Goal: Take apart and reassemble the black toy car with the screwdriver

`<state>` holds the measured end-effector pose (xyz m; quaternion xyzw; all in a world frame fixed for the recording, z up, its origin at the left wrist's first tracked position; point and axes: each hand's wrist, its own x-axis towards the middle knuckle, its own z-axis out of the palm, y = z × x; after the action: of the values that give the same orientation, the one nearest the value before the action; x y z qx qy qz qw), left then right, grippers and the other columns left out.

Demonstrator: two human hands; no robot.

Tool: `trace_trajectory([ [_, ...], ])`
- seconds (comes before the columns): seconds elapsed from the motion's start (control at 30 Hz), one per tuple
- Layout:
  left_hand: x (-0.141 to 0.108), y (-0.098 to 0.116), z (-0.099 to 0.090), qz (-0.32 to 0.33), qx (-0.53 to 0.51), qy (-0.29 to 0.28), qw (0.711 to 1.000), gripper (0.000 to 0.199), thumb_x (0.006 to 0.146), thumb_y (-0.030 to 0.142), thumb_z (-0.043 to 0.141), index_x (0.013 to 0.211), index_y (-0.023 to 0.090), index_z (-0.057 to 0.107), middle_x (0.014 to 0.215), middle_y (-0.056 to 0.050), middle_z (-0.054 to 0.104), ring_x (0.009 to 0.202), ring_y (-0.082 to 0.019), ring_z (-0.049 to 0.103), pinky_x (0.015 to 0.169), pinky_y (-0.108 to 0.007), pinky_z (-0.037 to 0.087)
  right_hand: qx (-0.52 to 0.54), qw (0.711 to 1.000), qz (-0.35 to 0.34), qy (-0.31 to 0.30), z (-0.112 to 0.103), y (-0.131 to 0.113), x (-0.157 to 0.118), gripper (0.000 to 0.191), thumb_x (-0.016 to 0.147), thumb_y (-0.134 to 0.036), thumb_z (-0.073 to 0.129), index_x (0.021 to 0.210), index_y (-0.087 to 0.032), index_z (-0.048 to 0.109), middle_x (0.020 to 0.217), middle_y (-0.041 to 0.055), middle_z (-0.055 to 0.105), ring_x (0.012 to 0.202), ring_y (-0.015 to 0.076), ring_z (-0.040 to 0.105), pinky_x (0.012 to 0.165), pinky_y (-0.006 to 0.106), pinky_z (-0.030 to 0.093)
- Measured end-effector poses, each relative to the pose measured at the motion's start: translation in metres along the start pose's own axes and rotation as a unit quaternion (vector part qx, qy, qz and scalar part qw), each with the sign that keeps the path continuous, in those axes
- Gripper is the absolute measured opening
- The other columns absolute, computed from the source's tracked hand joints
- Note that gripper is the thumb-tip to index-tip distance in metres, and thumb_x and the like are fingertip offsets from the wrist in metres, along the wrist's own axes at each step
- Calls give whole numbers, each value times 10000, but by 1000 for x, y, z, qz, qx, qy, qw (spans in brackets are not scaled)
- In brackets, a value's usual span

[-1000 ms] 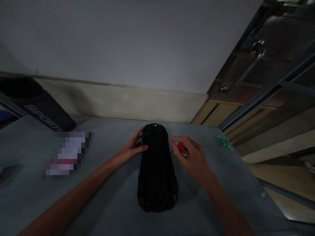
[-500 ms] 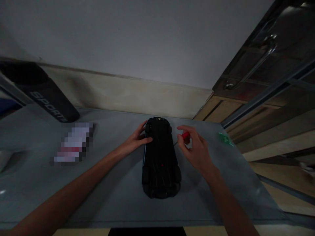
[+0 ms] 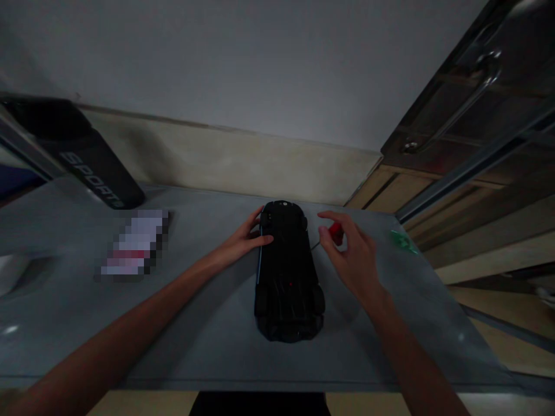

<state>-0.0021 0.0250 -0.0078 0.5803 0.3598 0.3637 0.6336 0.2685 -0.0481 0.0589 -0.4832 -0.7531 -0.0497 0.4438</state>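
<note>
A black toy car (image 3: pixel 288 266) lies upside down on the grey table, its wheels and dark underside facing up. My left hand (image 3: pixel 245 240) grips its far left side, thumb resting on the underside and fingers along the edge. To the right of the car, my right hand (image 3: pixel 349 245) is closed around the red handle of a screwdriver (image 3: pixel 335 232). The thin shaft points left and down toward the car's right side; whether its tip touches the car I cannot tell. The index finger of that hand stretches out above the handle.
A black bottle marked SPORT (image 3: pixel 95 156) stands at the back left, with a blurred-out flat item (image 3: pixel 136 242) in front of it. A white object (image 3: pixel 11 271) sits at the left edge. A small green plastic packet (image 3: pixel 404 241) lies near the table's right edge. Behind is a wall (image 3: pixel 243 156).
The whole view has shifted slightly. My right hand and the screwdriver have drawn a little away from the car, to the right. My left hand keeps its hold.
</note>
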Motion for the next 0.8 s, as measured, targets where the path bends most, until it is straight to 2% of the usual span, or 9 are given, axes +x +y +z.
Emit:
trace_trajectory([
  [0.1,-1,3,1,-1,0,-3,1000,1196,881,472,906,1877,357,252,1914,-143,392,1745,-449,392,1429,-683,283,3,1000,2,-2,-1,-2,1,226,1101,-274,644,1310,-281,733,772,-42,640,671,185,630,765,345,584],
  [0.23,-5,6,1,-2,17,-9,1000,1200,910,497,894,1888,376,211,1945,-122,329,1770,-435,349,1444,-652,263,22,999,-23,-32,-3,-3,1,405,1072,-190,559,1452,-279,668,934,10,725,816,228,712,856,405,619],
  [0.3,-7,6,1,-16,17,-1,1000,1200,929,509,888,1893,404,180,1954,-111,310,1759,-441,373,1439,-657,271,27,999,-15,-37,-4,-3,1,395,1089,-204,553,1459,-285,665,933,13,726,809,230,713,829,401,617],
  [0.37,-9,7,1,-27,11,4,1000,1210,934,514,891,1894,418,161,1956,-112,305,1735,-452,414,1426,-670,297,26,999,5,-30,-5,-4,1,317,1113,-229,589,1404,-298,692,852,-18,690,719,201,672,757,360,598],
  [0.47,-11,10,1,-33,-8,-2,999,1222,931,494,903,1895,417,155,1941,-115,346,1713,-455,448,1411,-674,332,21,999,18,-30,-6,-4,1,266,1123,-228,621,1359,-311,711,796,-45,658,638,172,625,690,326,579],
  [0.6,-14,11,1,-51,-46,-19,997,1206,960,458,894,1894,431,132,1890,-108,457,1724,-437,441,1405,-652,356,17,998,-16,-51,-8,1,1,370,1119,-186,565,1450,-307,677,890,0,731,762,214,722,769,371,627],
  [0.7,-16,12,-1,-62,-69,-27,995,1189,968,471,892,1891,447,143,1874,-110,483,1702,-444,477,1388,-647,391,27,999,7,-28,-8,12,-3,338,1132,-220,554,1436,-307,672,877,-3,730,727,215,718,747,383,635],
  [0.8,-18,15,-4,-76,-76,-51,993,1170,985,472,881,1887,472,135,1883,-91,475,1717,-437,462,1396,-642,384,28,997,62,32,-7,21,-8,232,1149,-311,582,1360,-312,679,899,2,735,690,211,704,699,387,631],
])
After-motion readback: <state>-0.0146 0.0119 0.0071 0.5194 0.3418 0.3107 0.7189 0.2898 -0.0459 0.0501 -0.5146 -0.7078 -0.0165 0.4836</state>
